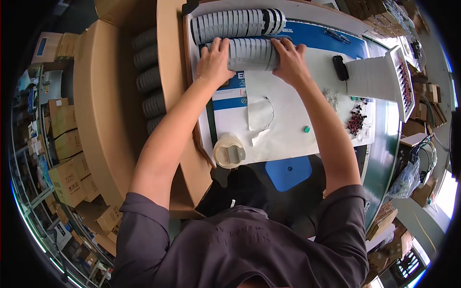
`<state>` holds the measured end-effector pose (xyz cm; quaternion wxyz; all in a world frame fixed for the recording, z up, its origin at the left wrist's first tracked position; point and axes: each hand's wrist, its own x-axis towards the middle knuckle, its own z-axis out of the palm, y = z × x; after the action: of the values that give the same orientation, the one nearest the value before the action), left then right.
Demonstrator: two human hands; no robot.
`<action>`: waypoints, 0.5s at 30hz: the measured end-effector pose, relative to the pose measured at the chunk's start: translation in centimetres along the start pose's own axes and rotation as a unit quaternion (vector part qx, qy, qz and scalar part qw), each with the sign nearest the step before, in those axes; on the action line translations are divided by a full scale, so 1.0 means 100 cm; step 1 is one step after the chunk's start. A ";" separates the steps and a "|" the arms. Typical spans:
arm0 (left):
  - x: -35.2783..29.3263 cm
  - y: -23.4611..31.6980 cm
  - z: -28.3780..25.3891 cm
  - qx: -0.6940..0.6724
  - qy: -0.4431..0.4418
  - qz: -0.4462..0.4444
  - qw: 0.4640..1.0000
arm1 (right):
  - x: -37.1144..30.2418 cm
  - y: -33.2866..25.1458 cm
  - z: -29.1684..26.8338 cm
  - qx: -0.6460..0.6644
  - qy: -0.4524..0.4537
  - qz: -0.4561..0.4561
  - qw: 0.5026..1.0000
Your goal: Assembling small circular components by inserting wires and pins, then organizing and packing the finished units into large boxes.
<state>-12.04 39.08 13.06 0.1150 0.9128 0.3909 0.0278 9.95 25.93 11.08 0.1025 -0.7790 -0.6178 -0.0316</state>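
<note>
In the upper middle of the frame, the left hand (215, 65) and the right hand (292, 61) hold one stack of nested grey rings (253, 54) between them, lying crosswise. The left hand is curled around its left end and the right hand around its right end, fingers over the top, the two hands set apart by most of the stack's length. Whether the stack rests on the table or is lifted off it, I cannot tell.

Just above it lies a second grey stack (228, 26), with darker rings near its right end. At the left, a tall open cardboard box (175, 105) contains more grey ribbed stacks (150, 80) in a column.

Writing shows in several places. The blue panel (314, 38) at the upper right of the table carries white lettering, partly covered. A blue-and-white printed sheet (229, 103) below the left hand shows large letters cut off by the white sheet (293, 110) beside it, plus a small round mark. The brown cartons (69, 182) at the left edge bear dark print and symbols, and the dark grey shirt (245, 240) has tone-on-tone lettering across it.

Right of centre are a small green piece (307, 129), a pile of dark red parts (356, 121) and a black case (340, 68). An off-white round container (225, 152) stands at the table's lower left corner, and a blue stool seat (289, 174) shows below.
</note>
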 end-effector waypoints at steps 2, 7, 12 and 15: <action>0.011 -0.016 0.017 0.039 0.000 -0.042 0.998 | 0.019 -0.006 0.029 0.005 -0.012 -0.002 1.000; 0.011 -0.023 0.017 0.078 0.021 -0.047 0.996 | 0.035 -0.004 0.039 0.047 -0.028 0.015 0.998; -0.024 -0.026 -0.030 0.088 0.076 0.020 0.993 | 0.029 0.001 0.034 0.157 0.019 0.037 0.987; -0.067 -0.045 -0.087 -0.062 0.147 0.111 0.981 | 0.024 0.008 0.033 0.215 0.078 0.075 0.971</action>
<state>-21.13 38.94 20.77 0.1088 0.9276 0.2970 0.1988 11.07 28.69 8.19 0.3175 -0.7783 -0.5395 0.0487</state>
